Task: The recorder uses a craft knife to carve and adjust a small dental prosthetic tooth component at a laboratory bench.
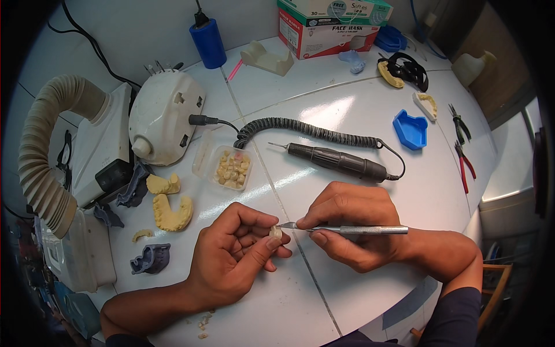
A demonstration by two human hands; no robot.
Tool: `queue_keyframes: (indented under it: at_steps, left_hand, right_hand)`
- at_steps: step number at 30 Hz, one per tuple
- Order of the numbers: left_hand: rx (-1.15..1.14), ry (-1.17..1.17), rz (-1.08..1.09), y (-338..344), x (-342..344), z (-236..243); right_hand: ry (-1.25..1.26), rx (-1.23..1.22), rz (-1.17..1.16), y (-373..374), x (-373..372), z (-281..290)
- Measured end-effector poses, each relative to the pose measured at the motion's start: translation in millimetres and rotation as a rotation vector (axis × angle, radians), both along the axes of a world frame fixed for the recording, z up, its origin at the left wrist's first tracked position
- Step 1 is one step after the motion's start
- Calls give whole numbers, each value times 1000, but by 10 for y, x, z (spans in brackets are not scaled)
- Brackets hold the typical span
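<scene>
Cream in colour and roughly tooth-shaped, the small piece (276,232) sits pinched at the thumb and fingertips of your left hand (234,253), over the white table (263,315). Your right hand (358,224) grips a slim metal knife (376,230) like a pen, its blade (287,225) pointing left at the upper part of the piece. Whether the edge touches or only nears it is too fine to tell.

The step looks like close blade work, so control should matter more than force. Take short, light strokes from the fingers rather than the wrist, and brace a spare right finger against the left hand so both move as one. Mind your left thumb and index finger, which lie close to the blade; aim each stroke past them. Pinch firmly enough to stop rolling, but squeeze no harder, since something this small could spring away. Turn the piece to meet the blade instead of twisting the knife. Work low over the table, apart from the pale crumbs (203,325) by your left forearm, where a dropped piece might be hard to spot.
</scene>
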State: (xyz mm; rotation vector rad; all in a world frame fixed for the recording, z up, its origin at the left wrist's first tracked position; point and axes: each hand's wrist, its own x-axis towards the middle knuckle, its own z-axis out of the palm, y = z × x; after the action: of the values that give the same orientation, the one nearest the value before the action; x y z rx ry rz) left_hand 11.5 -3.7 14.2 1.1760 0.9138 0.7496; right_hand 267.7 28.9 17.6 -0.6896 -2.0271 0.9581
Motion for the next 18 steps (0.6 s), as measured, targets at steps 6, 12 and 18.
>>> queue_keyframes:
  at_steps: [6, 12, 18]
  left_hand:
    - [-7, 5, 1, 26, -30, -7]
    - [-12, 21, -7, 5, -31, -14]
    - [1, 42, -20, 2, -26, -13]
  right_hand:
    - [44, 24, -18, 15, -70, -15]
    - [26, 15, -11, 15, -60, -26]
    - [73, -20, -23, 8, -80, -27]
